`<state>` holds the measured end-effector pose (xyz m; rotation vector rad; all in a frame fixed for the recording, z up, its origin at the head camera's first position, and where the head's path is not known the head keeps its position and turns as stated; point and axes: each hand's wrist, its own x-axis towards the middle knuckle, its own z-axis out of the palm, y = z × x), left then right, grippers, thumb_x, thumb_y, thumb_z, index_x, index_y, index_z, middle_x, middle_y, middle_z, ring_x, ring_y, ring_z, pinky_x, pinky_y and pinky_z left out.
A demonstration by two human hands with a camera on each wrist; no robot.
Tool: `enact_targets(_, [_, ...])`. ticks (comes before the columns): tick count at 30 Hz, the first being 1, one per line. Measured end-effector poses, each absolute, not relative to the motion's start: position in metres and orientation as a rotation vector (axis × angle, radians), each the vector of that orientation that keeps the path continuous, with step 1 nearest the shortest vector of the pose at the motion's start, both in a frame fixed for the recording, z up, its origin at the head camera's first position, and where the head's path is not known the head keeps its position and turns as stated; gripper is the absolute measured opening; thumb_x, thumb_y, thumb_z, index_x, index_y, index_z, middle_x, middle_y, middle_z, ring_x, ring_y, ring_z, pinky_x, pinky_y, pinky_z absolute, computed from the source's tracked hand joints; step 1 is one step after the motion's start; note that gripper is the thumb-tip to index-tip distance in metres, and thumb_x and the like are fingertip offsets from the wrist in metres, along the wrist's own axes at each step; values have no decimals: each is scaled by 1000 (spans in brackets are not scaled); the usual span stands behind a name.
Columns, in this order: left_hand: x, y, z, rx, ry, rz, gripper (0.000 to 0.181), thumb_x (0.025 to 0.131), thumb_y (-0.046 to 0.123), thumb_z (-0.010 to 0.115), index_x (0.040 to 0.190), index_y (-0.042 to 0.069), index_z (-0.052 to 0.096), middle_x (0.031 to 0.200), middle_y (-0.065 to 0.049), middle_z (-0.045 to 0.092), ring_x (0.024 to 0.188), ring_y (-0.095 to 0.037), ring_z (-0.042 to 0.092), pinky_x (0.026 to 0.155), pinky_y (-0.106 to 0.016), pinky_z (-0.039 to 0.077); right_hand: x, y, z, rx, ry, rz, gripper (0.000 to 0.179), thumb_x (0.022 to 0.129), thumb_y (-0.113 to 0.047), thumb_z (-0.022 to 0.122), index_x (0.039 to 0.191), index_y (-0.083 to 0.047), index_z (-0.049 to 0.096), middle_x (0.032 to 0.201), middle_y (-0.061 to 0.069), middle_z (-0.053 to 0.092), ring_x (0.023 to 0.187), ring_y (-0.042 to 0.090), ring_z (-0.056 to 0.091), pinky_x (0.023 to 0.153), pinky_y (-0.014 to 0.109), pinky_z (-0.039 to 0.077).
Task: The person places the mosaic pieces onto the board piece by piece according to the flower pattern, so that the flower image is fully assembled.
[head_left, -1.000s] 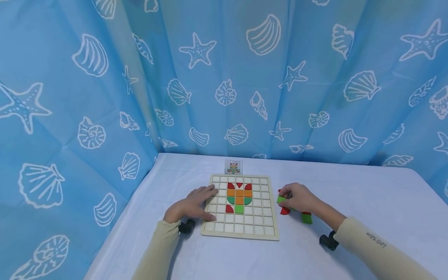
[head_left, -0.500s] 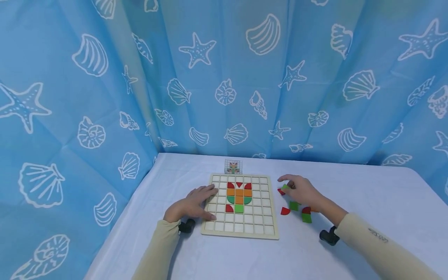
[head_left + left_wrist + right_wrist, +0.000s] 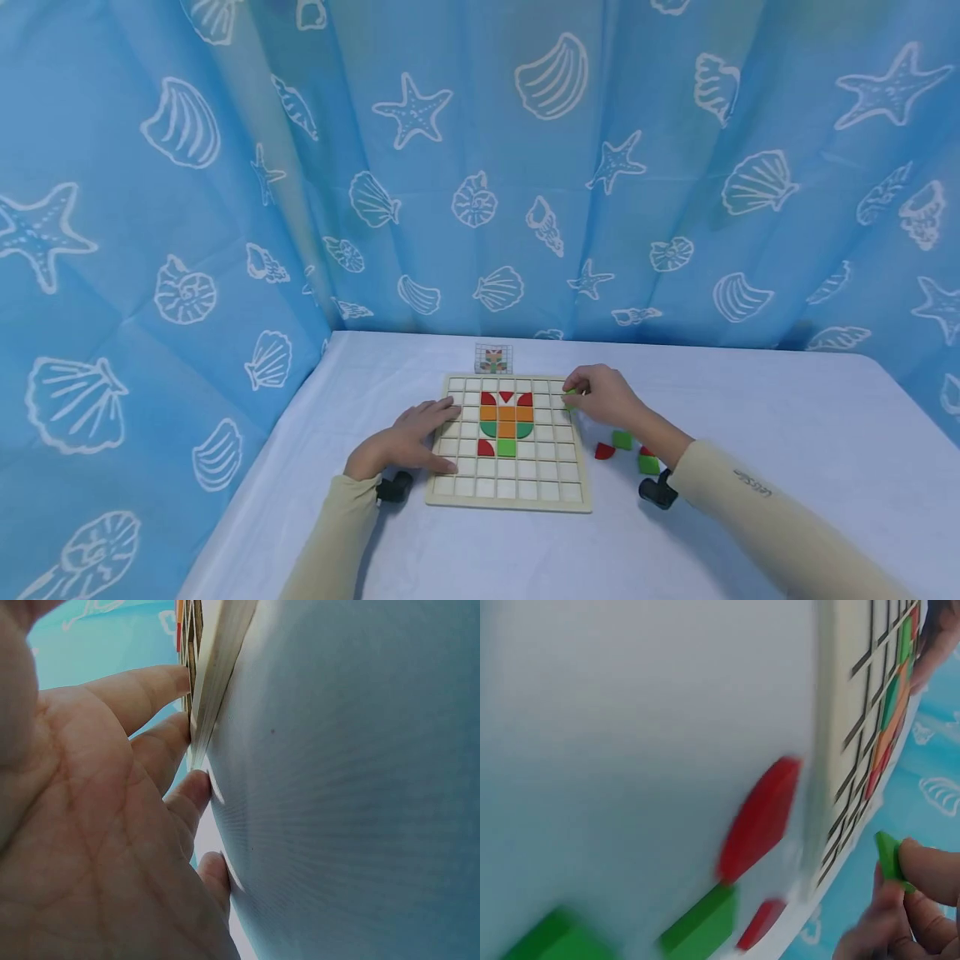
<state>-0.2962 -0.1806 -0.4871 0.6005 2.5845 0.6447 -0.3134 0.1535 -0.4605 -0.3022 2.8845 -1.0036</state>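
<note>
Green piece [image 3: 889, 859] sits tilted near the board's [image 3: 510, 506] far right corner; its visible long axis slants from upper left to lower right in the right wrist view. Right hand [image 3: 604, 397]: grip clamped on the piece, thumb against fingers. Left hand [image 3: 405, 435]: palm down, fingers apart, touching the board's left edge.

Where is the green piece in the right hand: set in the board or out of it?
Out of it: the right hand pinches the green piece, and the right wrist view shows it apart from the board.
</note>
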Motion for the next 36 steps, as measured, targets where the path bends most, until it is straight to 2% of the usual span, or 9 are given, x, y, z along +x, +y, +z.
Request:
enact_targets(6, [-297, -182, -488, 580, 2603, 627, 96, 79, 46, 80, 157, 22, 30, 166, -3, 18, 153, -32, 13, 123, -56, 12, -317, 123, -461, -414, 2796, -1066, 20, 92, -10, 67, 111, -6, 71, 92, 6, 68, 78, 18, 56, 67, 28, 50])
enact_targets(10, [-295, -181, -490, 565, 2596, 638, 95, 79, 45, 81, 156, 22, 31, 166, -3, 19, 153, -32, 13, 123, -55, 12, -317, 105, -465, -457, 2754, -1065, 16, 92, -10, 67, 107, -10, 74, 94, 2, 70, 81, 16, 57, 70, 27, 52])
enact_targets(18, [-288, -177, -496, 575, 2562, 639, 94, 79, 45, 79, 156, 21, 31, 166, -3, 18, 153, -33, 13, 123, -56, 12, -309, 81, -474, -491, 2660, -1114, 13, 90, -13, 72, 101, -7, 69, 88, -1, 70, 80, 10, 63, 74, 27, 57])
enact_targets(28, [-293, -180, -490, 603, 2611, 609, 94, 79, 46, 80, 156, 20, 33, 165, -5, 21, 153, -32, 16, 123, -55, 15, -309, 56, -471, -674, 2619, -1167, 10, 92, -11, 69, 100, -6, 70, 84, -1, 65, 74, 11, 57, 67, 25, 51])
enact_targets(36, [-296, -179, -484, 641, 2621, 607, 92, 79, 43, 81, 155, 16, 35, 165, -7, 23, 152, -33, 18, 122, -56, 16, -307, 41, -470, -795, 2535, -1110, 13, 92, -5, 65, 104, -5, 70, 83, -2, 68, 72, 9, 59, 66, 25, 51])
